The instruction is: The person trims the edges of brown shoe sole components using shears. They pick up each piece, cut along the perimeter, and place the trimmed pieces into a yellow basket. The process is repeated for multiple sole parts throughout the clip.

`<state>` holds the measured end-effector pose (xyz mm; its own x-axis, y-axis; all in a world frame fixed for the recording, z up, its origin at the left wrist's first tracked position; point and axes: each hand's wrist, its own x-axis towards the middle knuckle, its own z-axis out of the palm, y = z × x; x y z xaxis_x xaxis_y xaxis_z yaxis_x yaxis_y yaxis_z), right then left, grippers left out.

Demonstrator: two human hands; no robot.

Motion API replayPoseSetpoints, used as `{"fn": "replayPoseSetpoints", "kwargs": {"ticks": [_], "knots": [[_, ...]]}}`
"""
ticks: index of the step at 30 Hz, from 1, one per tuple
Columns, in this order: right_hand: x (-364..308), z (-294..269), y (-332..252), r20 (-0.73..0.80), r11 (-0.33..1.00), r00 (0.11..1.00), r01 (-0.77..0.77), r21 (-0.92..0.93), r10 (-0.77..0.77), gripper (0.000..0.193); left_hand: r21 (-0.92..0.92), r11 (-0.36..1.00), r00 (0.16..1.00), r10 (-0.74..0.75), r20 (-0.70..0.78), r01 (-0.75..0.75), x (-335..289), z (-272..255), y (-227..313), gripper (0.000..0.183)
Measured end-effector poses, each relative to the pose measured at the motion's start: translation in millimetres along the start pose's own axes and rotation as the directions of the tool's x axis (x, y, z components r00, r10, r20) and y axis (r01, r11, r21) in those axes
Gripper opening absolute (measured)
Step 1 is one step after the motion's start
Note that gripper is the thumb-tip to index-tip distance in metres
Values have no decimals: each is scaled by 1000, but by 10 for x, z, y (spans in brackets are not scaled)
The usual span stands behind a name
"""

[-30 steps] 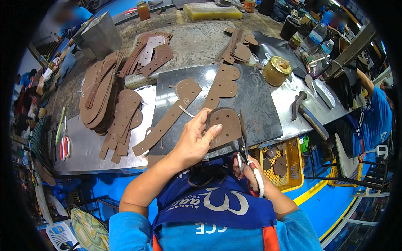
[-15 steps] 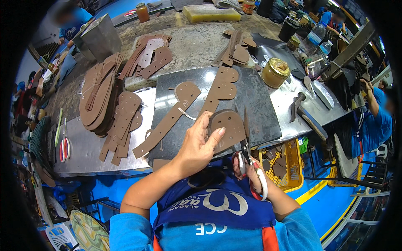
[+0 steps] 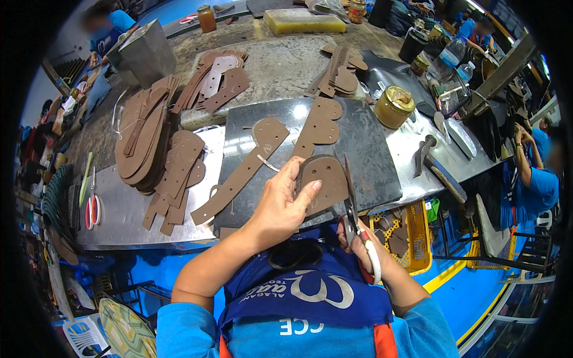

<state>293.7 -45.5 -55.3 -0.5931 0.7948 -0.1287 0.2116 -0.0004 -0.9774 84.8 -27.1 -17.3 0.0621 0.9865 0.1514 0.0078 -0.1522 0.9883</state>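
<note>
My left hand [image 3: 280, 206] grips a brown leather piece [image 3: 327, 190] with a rounded top edge and punched holes, its thumb lying on the face. My right hand [image 3: 360, 243] is closed round the red-and-white handles of a pair of scissors [image 3: 351, 203]. Their dark blades point away from me along the right edge of the piece. Beyond my left hand, a long brown strap piece [image 3: 236, 179] with a rounded end lies on the black slab [image 3: 367, 158]. Another brown piece with scalloped lobes [image 3: 322, 122] reaches over the slab's far edge.
Brown cut pieces lie stacked at left [image 3: 143, 143]. Another pair of scissors [image 3: 93, 209] rests on the metal tabletop. To the right are an open glue jar [image 3: 394, 107] and a hammer [image 3: 439, 170]. A yellow crate [image 3: 421, 238] with scraps stands below the table edge. Other people work nearby.
The scissors' tips have shifted slightly left, toward the rounded edge of the leather piece. My left hand keeps its hold, almost unmoved.
</note>
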Motion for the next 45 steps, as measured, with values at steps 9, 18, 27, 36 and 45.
{"fn": "replayPoseSetpoints", "kwargs": {"ticks": [9,18,27,36,45], "knots": [[-14,23,21,-15,976,996,-78,204,83,62,13,1000,999,-20,41,20,36,-43,22,28],[-57,-35,-46,44,980,992,-122,156,117,61,28,999,998,-39,47,38,43,-79,83,29],[-12,-93,-133,89,976,995,-58,209,40,60,88,993,987,-84,136,72,63,-88,130,27],[-28,-203,-154,132,989,987,-101,110,86,56,110,989,976,-121,180,102,122,-171,218,25],[14,-228,-261,90,996,995,-36,-78,43,68,180,981,946,-124,300,72,145,-236,335,24]]}}
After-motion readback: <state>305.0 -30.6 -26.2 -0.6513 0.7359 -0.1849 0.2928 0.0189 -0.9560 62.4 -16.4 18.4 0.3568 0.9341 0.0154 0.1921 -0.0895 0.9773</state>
